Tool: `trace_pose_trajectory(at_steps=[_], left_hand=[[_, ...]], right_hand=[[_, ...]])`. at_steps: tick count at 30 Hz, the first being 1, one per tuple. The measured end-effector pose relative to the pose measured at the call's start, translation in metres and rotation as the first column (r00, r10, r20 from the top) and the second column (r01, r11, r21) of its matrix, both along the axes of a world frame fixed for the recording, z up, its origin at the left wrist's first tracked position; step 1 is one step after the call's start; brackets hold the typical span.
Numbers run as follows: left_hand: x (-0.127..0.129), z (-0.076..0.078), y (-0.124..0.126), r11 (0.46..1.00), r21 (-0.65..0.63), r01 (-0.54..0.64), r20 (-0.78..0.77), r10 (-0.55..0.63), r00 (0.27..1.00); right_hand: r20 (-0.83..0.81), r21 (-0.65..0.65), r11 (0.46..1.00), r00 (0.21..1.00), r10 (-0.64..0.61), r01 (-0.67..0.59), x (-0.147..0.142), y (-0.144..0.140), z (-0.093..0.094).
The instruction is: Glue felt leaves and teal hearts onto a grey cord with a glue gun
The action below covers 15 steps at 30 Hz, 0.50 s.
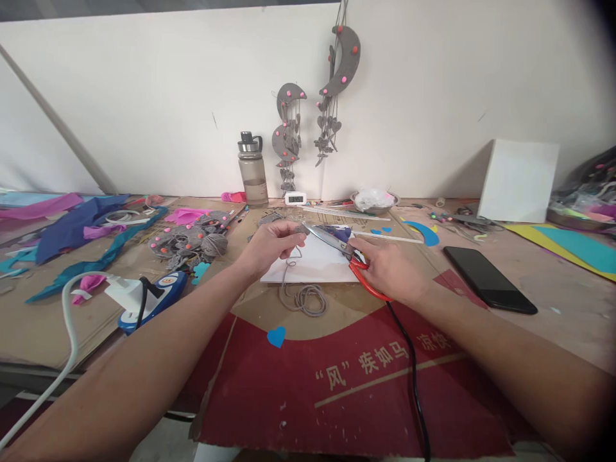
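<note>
My left hand [270,247] pinches the end of a grey cord [304,296] that hangs down and coils on the cardboard below. My right hand [391,269] grips red-handled scissors [337,244], their metal blades pointing left toward the fingertips of my left hand. Both hands hover over a white sheet [317,264] lying flat on the table. A small blue paper heart [276,336] lies on the cardboard nearer to me.
A black phone [488,280] lies to the right, a black cable [412,378] runs toward me. A power strip with plugs [144,294], a grey yarn ball [214,244], felt scraps and a water bottle [253,170] sit left. A metal bowl [375,204] stands behind.
</note>
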State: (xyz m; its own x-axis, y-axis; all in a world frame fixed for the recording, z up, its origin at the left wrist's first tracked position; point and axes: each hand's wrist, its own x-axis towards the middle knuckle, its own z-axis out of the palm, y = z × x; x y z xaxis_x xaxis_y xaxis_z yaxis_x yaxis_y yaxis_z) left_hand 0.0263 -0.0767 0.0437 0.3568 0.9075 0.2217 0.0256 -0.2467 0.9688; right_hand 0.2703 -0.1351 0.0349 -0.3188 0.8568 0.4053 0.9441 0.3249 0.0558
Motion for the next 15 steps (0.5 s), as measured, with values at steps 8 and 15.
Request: trace_pose_trajectory(at_steps=[8, 15], left_hand=[[-0.0013, -0.0023, 0.0022, 0.999, 0.031, -0.037, -0.006, 0.037, 0.999], [-0.0013, -0.0038, 0.0037, 0.999, 0.045, 0.010, 0.006, -0.010, 1.000]], right_hand=[[-0.215, -0.023, 0.998, 0.975, 0.059, -0.066, 0.0050, 0.0074, -0.0069], [-0.151, 0.011, 0.993, 0.982, 0.115, -0.115, 0.0019, 0.0068, -0.0048]])
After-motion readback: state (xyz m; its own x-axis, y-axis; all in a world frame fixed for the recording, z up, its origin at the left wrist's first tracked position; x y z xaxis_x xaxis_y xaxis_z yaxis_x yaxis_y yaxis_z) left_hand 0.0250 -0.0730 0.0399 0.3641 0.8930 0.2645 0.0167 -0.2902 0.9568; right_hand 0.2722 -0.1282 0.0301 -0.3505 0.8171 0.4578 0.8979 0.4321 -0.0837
